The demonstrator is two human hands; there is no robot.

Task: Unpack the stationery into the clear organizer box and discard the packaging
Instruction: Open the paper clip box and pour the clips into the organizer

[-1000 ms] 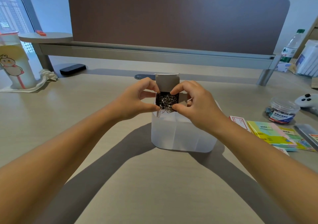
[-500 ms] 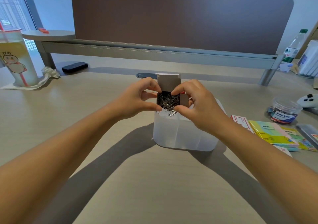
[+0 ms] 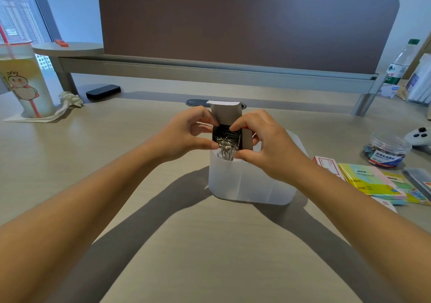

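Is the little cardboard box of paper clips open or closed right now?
Open. The small cardboard box has its top flap folded up, and silver paper clips show inside, some spilling toward the translucent plastic organizer box.

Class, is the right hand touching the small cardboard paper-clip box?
Touching: the head view shows the right hand pinching the small cardboard paper-clip box.

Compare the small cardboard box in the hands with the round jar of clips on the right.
The cardboard box is open, flap up, tipped over the clear organizer box; the round jar stands closed on the desk. The left hand and right hand grip the cardboard box; nothing touches the round jar. The cardboard box is opaque and squared; the round jar is see-through. Both hold clips.
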